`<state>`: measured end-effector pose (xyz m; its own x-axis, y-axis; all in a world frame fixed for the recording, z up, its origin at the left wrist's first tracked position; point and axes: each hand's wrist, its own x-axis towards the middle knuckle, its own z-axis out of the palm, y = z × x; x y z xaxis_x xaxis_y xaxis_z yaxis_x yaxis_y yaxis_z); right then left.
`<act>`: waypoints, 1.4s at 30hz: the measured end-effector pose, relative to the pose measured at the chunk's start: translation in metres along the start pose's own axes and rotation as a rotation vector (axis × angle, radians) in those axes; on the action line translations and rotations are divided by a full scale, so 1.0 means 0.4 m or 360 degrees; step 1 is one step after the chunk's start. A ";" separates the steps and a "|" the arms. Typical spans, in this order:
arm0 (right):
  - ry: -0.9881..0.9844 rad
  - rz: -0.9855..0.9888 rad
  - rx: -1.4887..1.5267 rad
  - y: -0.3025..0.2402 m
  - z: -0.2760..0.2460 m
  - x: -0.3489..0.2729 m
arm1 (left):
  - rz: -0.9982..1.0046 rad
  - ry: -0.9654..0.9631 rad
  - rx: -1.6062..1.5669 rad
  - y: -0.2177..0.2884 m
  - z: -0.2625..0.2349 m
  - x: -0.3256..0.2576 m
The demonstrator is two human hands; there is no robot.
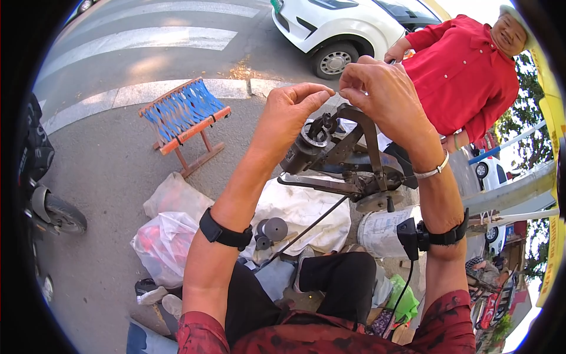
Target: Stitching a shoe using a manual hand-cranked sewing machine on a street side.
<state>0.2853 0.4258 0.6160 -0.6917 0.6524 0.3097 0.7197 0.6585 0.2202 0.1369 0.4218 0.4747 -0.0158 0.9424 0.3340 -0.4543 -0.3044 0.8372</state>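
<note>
My left hand (289, 112) and my right hand (383, 97) are raised in front of me, fingertips almost meeting. Thumb and forefinger are pinched together on each. Whatever lies between the fingertips is too small to make out. Just below them stands a dark metal hand-cranked sewing machine (372, 133), with a round wheel (379, 202) low on its near side. My right forearm passes over the machine's right side. Grey thread spools (275, 229) rest on a white cloth (295, 206) beneath the machine.
A folding stool (188, 115) with blue webbing stands ahead left, plastic bags (168, 236) nearer. A white bucket (386, 233) is right of my knee. One person in a red shirt (466, 74) stands close at right. A white car (342, 26) and a motorbike wheel (62, 212) flank the pavement.
</note>
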 end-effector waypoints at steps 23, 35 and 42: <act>-0.0297 0.0182 0.0092 0.013 0.005 0.018 | -0.0077 0.0426 0.0226 -0.032 -0.062 -0.087; -0.0538 0.0046 -0.0113 0.026 -0.006 0.063 | -0.0281 0.0546 0.0947 -0.243 -0.133 -0.206; -0.0754 0.0108 -0.0020 0.038 0.005 0.094 | -0.0591 0.0322 0.1105 -0.310 -0.128 -0.251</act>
<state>0.2699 0.4612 0.6292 -0.5923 0.7949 -0.1313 0.7628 0.6058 0.2261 0.1494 0.3721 0.3151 -0.1635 0.9854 -0.0473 0.1933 0.0790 0.9779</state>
